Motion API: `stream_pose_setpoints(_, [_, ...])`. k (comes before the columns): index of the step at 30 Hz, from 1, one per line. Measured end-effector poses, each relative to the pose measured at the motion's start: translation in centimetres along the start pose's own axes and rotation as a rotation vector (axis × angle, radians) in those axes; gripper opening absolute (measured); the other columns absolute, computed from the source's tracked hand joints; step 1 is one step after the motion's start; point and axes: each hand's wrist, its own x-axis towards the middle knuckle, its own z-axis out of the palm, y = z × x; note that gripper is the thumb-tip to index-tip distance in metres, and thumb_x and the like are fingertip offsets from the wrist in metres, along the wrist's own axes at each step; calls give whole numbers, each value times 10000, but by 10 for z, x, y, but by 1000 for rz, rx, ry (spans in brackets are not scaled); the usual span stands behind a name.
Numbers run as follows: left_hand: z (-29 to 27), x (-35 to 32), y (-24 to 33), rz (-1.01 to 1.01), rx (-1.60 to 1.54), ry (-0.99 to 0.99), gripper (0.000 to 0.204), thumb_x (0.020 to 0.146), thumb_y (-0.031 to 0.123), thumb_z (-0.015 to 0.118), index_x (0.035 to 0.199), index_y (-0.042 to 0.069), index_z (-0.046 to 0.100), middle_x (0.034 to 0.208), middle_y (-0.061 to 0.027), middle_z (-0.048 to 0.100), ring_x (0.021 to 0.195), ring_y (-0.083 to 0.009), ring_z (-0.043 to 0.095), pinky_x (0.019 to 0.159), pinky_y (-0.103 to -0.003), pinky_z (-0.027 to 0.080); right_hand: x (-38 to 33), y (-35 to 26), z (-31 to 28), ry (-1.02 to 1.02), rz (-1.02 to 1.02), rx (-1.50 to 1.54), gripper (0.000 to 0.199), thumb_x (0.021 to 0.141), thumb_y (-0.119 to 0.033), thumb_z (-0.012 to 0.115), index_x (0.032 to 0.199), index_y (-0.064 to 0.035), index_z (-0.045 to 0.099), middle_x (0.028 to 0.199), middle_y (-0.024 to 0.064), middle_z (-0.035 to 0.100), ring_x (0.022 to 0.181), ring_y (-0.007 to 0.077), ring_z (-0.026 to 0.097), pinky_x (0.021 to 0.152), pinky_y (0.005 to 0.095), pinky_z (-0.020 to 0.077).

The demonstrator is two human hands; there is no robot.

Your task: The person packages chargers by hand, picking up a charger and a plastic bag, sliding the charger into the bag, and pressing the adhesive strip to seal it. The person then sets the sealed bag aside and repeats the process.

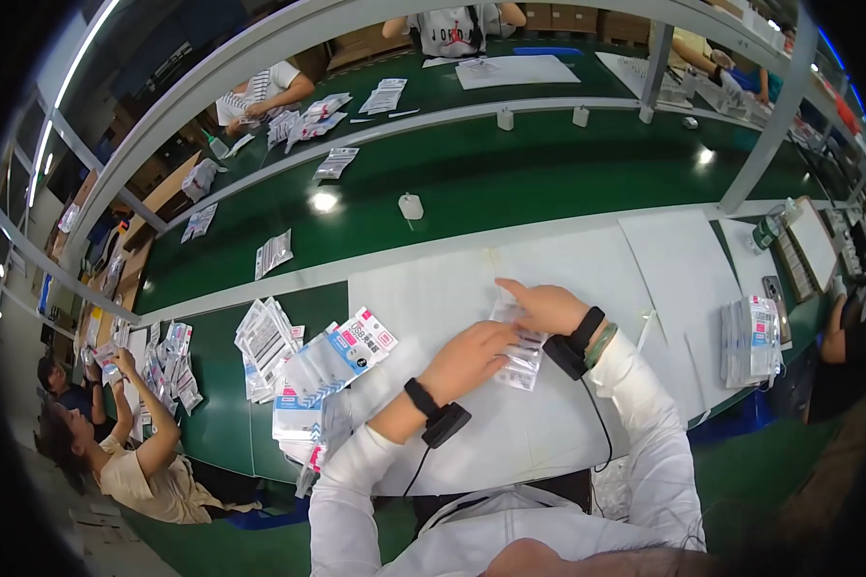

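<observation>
From above the worker's head, both hands meet on a small clear plastic packet lying on the white sheet that covers the near table. The left hand lies flat over the packet's near edge, fingers pressed together. The right hand rests on its top, forefinger stretched out, the others curled. A fanned pile of printed packets lies just left; a neat stack sits well apart on the right.

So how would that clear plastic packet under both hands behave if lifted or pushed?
The clear packet looks thin and flat, so probably floppy and light. Its glossy film may slide easily on the white sheet. Pinned under the left hand and right hand, it seems unlikely to roll or tip.
</observation>
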Motion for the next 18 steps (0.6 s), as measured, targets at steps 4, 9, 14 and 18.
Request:
stream_pose_setpoints(4, [22, 18, -3, 67, 104, -95, 305, 787, 190, 747, 1031, 60, 620, 1117, -100, 596, 927, -309, 608, 832, -392, 497, -6, 24, 27, 867, -410, -177, 649, 758, -67, 725, 1356, -121, 481, 1109, 163, 646, 1021, 345, 620, 887, 402, 516])
stream_pose_setpoints(9, [10, 39, 3, -58, 245, -321, 303, 771, 223, 754, 1001, 69, 632, 1127, -96, 594, 1003, -297, 592, 854, -413, 482, -11, 47, 51, 710, -484, 113, 469, 769, -9, 688, 1223, -87, 599, 1102, 117, 658, 1044, 314, 617, 914, 378, 512])
stream_pose_setpoints(14, [6, 52, -7, 62, 208, -431, 269, 783, 240, 726, 973, 75, 629, 1047, -78, 628, 973, -290, 610, 817, -420, 494, -4, 48, 58, 612, -497, 48, 306, 807, -13, 639, 1107, -65, 669, 1146, 86, 664, 1090, 299, 615, 928, 349, 512])
stream_pose_setpoints(18, [6, 57, 1, -201, 10, -610, 220, 808, 238, 697, 924, 68, 619, 954, -60, 651, 971, -286, 617, 740, -424, 500, 6, 57, 60, 511, -516, 49, 362, 823, -45, 640, 1183, -78, 659, 1258, 87, 632, 1192, 287, 579, 979, 351, 492])
